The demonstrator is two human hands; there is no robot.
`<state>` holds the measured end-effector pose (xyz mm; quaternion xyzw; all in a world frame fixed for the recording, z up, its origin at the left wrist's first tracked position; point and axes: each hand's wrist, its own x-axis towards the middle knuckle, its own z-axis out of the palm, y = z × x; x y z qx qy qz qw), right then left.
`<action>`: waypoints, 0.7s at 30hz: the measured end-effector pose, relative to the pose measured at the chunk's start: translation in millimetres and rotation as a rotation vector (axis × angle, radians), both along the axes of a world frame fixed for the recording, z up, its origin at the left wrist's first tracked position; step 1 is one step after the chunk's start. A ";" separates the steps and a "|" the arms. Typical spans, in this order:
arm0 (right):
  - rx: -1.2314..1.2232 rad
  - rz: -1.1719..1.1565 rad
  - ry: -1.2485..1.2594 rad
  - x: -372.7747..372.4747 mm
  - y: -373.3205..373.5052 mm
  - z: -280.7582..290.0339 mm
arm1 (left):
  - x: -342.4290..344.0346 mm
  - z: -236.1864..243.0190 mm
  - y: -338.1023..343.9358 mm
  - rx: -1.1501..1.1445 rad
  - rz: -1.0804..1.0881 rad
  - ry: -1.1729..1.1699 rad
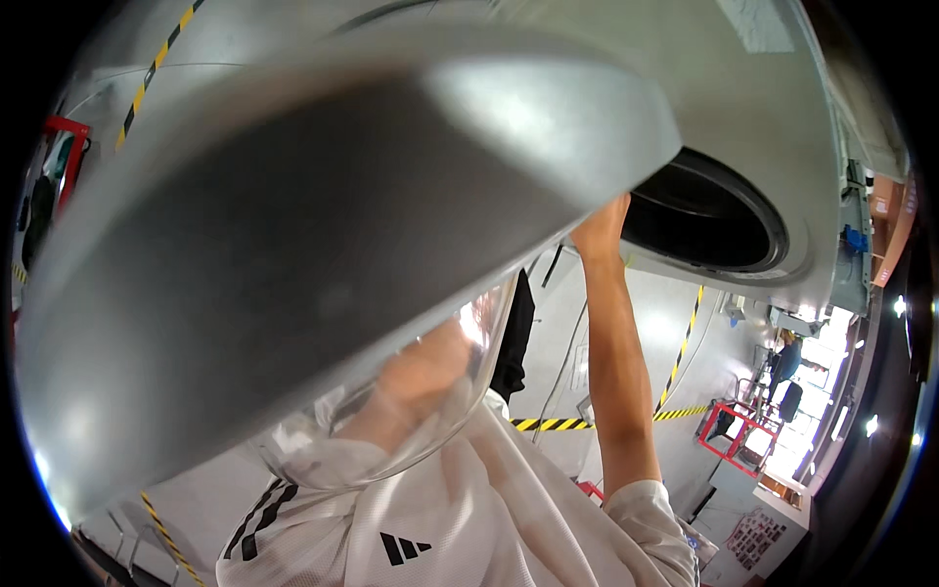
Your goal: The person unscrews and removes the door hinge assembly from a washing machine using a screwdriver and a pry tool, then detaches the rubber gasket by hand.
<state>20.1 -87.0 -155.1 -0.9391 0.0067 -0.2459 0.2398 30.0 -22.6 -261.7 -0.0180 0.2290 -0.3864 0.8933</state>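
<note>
A large grey round door (293, 245) fills the left and middle of the view, close up and blurred. From its underside bulges a clear glass bowl (469, 411). Through the glass, my left hand (427, 364) appears blurred and distorted, so its fingers cannot be made out. My right arm reaches up to the door's right edge, beside the dark round opening (719, 217) of a pale front-loading washing machine. My right hand (599, 231) is partly covered by the door edge. Its fingers are hidden, and I cannot tell whether they grip the door.
The washing machine's pale body (675, 49) stands at the upper right. Yellow-and-black tape (555, 425) marks the grey floor. Red-framed carts (738, 437) stand at the right, with another red frame (68, 147) at the far left. A white box (753, 523) sits at the lower right.
</note>
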 end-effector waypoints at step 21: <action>0.090 -0.117 -0.006 -12.9 -15.2 -18.5 | -11.4 -15.9 -32.0 -0.259 0.075 -0.318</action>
